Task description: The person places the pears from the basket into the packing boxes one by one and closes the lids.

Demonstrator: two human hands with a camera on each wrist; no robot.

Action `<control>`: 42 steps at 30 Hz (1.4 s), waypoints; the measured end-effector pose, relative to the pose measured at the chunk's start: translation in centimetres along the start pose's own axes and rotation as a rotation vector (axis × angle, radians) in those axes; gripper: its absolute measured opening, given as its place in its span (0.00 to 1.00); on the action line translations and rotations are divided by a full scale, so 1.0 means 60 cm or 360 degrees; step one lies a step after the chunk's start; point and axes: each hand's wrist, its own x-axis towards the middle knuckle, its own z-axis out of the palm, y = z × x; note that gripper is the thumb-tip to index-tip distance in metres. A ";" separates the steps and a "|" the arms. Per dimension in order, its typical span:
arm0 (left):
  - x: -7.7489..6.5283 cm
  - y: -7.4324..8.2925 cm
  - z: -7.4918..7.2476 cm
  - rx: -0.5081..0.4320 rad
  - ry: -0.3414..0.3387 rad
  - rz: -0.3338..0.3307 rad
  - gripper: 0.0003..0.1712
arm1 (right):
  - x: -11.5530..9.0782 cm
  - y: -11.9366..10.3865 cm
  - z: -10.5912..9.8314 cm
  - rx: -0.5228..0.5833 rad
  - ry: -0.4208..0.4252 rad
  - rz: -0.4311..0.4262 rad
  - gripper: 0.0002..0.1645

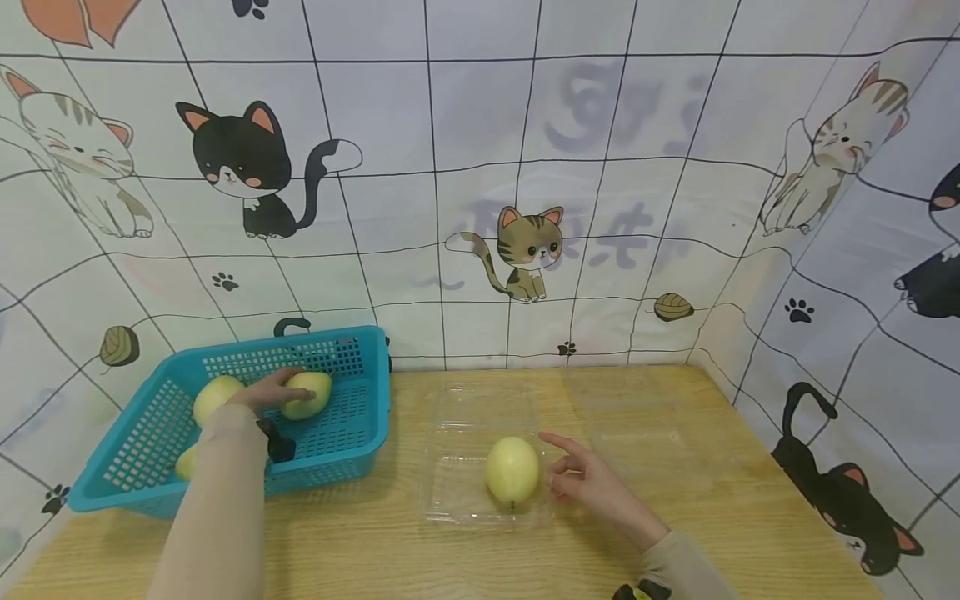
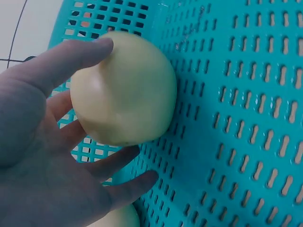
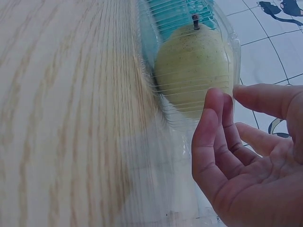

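In the blue basket (image 1: 360, 446), my left hand (image 1: 272, 392) holds a pale yellow-green pear (image 1: 307, 396). The left wrist view has the thumb across the pear (image 2: 125, 90), two fingers behind it and the other two spread below. Another pear (image 1: 217, 396) lies to the left of that hand, and one more (image 1: 185, 462) is partly hidden by the sleeve. My right hand (image 1: 592, 492) is beside a clear plastic box (image 1: 457, 492) with its lid folded back. Its fingertips are right at the box's side wall. Inside the box rests a pear (image 3: 191, 71) with a dark stem.
A second clear plastic box (image 1: 648, 446), opened out, lies on the wooden table (image 1: 360, 542) to the right. A cat-printed cloth (image 1: 480, 125) hangs behind the table and down both sides. The basket's raised rim surrounds the left hand.
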 end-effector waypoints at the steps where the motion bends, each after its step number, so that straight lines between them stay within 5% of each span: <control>1: 0.002 -0.003 0.000 0.0006 -0.0013 -0.0007 0.56 | 0.000 0.000 0.000 -0.0002 0.0000 0.0009 0.38; 17: -0.021 0.029 0.000 -0.0099 0.0070 -0.0230 0.51 | 0.008 -0.003 0.000 0.0008 -0.0001 -0.0036 0.39; 42: -0.016 0.029 0.003 0.0025 0.0189 -0.0006 0.46 | 0.003 0.002 0.001 0.0015 0.0001 -0.0038 0.39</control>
